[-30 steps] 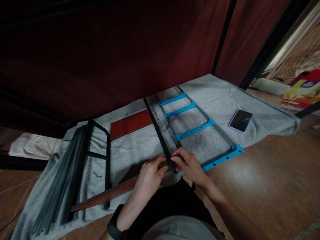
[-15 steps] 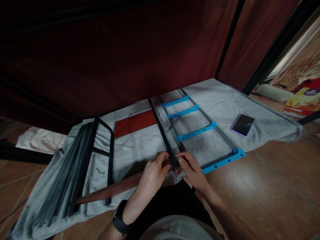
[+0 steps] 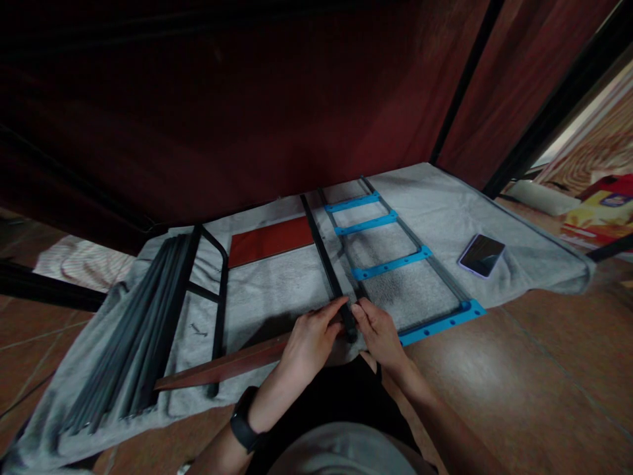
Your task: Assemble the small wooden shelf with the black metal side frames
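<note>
A long black metal bar (image 3: 324, 264) runs away from me across the grey cloth, its near end between my two hands. My left hand (image 3: 311, 340), with a black watch on its wrist, grips the near end from the left, thumb and forefinger against the bar. From the right, my right hand (image 3: 380, 333) has its fingers bent against the same end; its fingertips are partly hidden. Under the left hand and the bar's end, a narrow reddish-brown board (image 3: 222, 368) crosses toward the left. Beyond it lies a flat orange-red panel (image 3: 271, 241).
On the left, a bundle of dark grey tubes (image 3: 131, 336) lies beside a black metal frame (image 3: 221, 316). A ladder-like rack with blue crosspieces (image 3: 390, 265) lies on the right, with a phone (image 3: 482, 255) farther right. Everything rests on a grey cloth (image 3: 539, 257) before a dark red panel.
Both hands have shifted their fingers at the bar's near end; the left forefinger now lies straighter along it. The view has tilted slightly. The other parts lie as before.
</note>
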Demonstrator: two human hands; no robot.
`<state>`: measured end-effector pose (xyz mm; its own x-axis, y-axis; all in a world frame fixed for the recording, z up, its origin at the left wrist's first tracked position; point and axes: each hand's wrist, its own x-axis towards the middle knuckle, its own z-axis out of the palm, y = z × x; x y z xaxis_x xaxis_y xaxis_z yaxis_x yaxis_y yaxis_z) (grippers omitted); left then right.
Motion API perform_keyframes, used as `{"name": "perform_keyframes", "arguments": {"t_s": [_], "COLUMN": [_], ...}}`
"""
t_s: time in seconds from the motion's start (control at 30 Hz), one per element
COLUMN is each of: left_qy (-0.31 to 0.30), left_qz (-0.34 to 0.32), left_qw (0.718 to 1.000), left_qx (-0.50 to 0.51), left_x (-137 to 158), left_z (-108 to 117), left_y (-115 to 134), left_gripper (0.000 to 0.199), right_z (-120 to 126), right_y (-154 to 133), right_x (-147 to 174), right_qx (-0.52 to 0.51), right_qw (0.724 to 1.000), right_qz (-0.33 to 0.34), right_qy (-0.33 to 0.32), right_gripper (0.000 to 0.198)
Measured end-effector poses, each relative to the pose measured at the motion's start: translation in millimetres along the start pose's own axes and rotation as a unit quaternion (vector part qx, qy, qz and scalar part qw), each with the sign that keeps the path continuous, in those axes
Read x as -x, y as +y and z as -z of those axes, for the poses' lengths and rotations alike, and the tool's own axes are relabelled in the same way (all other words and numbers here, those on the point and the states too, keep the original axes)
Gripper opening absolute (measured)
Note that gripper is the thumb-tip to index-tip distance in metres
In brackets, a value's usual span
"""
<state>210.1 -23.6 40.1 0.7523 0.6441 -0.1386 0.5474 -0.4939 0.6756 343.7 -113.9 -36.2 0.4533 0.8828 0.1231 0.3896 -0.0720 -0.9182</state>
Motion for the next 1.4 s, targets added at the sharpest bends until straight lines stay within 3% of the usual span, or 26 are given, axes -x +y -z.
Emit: {"name": "perform_keyframes", "arguments": {"t_s": [0.13, 0.37, 0.6, 0.77, 1.03, 1.4], "left_qy": [0.001, 0.007, -0.017, -0.002, -0.019, -0.005], "left_qz": [0.016, 0.01, 0.002, 0.021, 0.041, 0.009], "left_qw": [1.0, 1.0, 0.999, 0.996, 0.989, 0.994], "left_qx": [0.006, 0.002, -0.046, -0.086, -0.141, -0.113], "left_x": [-0.5, -1.3, -0.3, 5.1, 6.0, 4.5], "left_z": [-0.9, -0.2, 0.0, -2.0, -0.3, 0.3], "left_y": [-0.6, 0.1, -1.2, -1.8, -2.4, -10.4], "left_gripper": [0.053, 0.053, 0.055, 0.053, 0.028, 0.028], "right_z": [0.9, 4.9, 0.9, -0.1, -0.8, 10.1], "right_y": [-1.5, -1.9, 5.5, 8.8, 12.0, 10.3], "right_x": [4.1, 5.3, 1.5, -1.5, 0.5, -3.4], "right_qx": [-0.008, -0.121, -0.082, -0.036, -0.035, -0.058], "right_qw": [1.0, 0.993, 0.996, 0.998, 0.996, 0.99], "right_qz": [0.0, 0.004, 0.016, 0.048, 0.077, 0.121], "right_qy": [0.011, 0.006, 0.011, 0.005, -0.006, -0.039], "right_gripper": [0.036, 0.022, 0.022, 0.023, 0.017, 0.012]}}
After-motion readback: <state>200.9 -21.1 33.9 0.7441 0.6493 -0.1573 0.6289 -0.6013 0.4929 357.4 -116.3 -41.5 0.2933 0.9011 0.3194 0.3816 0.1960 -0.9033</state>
